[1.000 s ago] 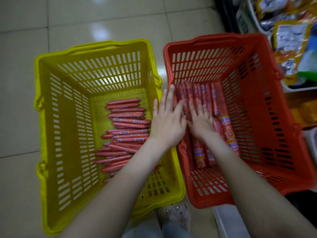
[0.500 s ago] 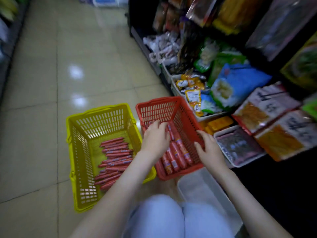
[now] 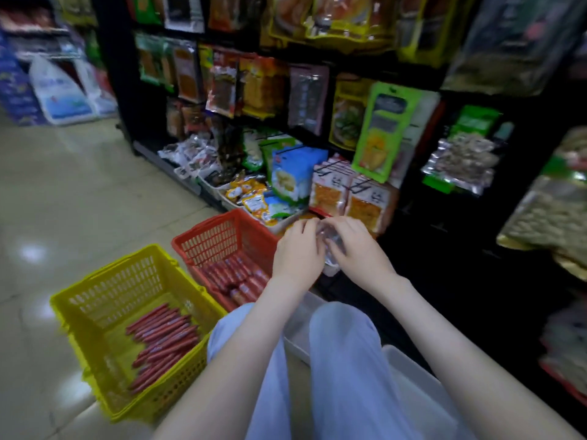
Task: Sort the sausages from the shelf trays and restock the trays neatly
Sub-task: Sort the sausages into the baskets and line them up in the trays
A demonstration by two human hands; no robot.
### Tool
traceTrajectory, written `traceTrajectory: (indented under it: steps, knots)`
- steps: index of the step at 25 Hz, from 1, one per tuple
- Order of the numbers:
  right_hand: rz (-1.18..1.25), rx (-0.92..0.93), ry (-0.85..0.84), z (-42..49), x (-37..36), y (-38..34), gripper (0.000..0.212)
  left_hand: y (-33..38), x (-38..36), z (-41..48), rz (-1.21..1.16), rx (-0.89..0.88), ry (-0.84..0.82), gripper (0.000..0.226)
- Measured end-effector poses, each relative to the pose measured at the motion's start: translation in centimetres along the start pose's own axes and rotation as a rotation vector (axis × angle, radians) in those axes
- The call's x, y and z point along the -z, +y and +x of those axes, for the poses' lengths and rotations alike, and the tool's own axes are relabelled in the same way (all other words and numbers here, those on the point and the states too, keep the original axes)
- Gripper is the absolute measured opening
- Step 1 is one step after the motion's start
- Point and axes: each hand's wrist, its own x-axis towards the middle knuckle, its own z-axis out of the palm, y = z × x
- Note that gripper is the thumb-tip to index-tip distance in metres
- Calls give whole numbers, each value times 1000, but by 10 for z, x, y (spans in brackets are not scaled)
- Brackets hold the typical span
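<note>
The yellow basket sits on the floor at the far left with thin sausages lying side by side in its bottom. Just to its right, touching or nearly so, the red basket holds the thicker sausages in a packed row. A second ago both hands lay flat on that row; now they have left the red basket and reached up and to the right, to the bottom of the shelf. The sorting into baskets looks settled for the moment, and attention seems to have moved to the shelf side of the job.

The left hand is stretched forward past the knee, back of the hand up, fingers curled inward. Its grip closes on the near edge of a clear plastic piece — shiny and crumpled, too blurred to name. The right hand mirrors it from the other side, its grip likewise pinching the same piece, so the two hands almost touch. Both forearms run straight out over the person's knees. Below them a white tray rests on the floor — likely awaiting restocking.
</note>
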Motion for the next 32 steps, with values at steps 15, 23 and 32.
traceTrajectory:
  steps: [15,23,32]
  knots:
    - [57,-1197,126,-341,58,199,31,145,-293,-79,-125,-278,-836,39]
    - [-113,-1578,-339,-560,-68,243,72,160,-471,-218,157,-569,-1331,59]
    - [-375,-1414,-568,-586,-113,361,90,137,-553,-245,366,-788,-1306,73]
